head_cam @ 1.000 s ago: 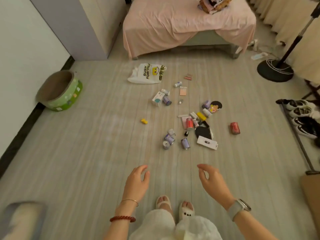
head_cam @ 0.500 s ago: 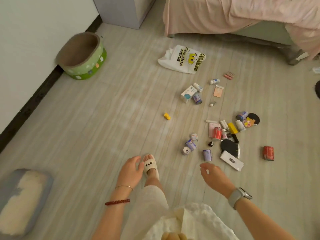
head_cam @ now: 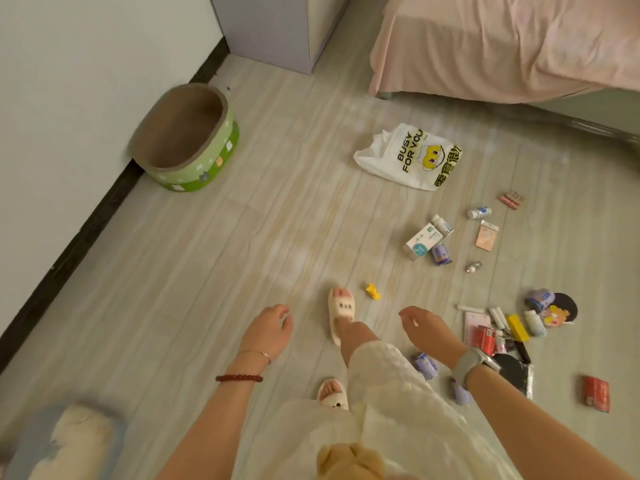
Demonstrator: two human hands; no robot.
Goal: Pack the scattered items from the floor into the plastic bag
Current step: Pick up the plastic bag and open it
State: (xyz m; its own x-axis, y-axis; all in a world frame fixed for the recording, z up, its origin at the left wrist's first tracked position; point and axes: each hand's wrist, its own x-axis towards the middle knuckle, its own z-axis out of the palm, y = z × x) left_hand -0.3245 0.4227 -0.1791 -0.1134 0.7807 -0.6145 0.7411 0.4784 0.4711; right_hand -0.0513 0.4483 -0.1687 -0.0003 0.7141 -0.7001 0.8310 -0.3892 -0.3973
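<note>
A white plastic bag [head_cam: 408,157] printed "BUSY FOR YOU" lies flat on the floor near the bed. Several small items are scattered to its right and nearer me: a white medicine box [head_cam: 423,242], small bottles [head_cam: 479,212], a pink sachet [head_cam: 486,236], a yellow piece [head_cam: 373,292], red cans [head_cam: 483,339], a red packet [head_cam: 596,393] and a round character mirror [head_cam: 560,308]. My left hand [head_cam: 268,332] and my right hand [head_cam: 427,329] hang in front of me with loosely curled fingers, holding nothing, well short of the bag.
A green round cat scratcher bowl [head_cam: 187,140] stands by the left wall. A grey cabinet [head_cam: 273,29] and a pink-covered bed [head_cam: 502,46] close the far side. A cushion [head_cam: 65,441] lies at bottom left. My slippered feet [head_cam: 341,311] stand on the wooden floor.
I have stepped forward and the view has swung left; the bag and items now sit closer and further right. Both hands stay empty, hanging in front.
</note>
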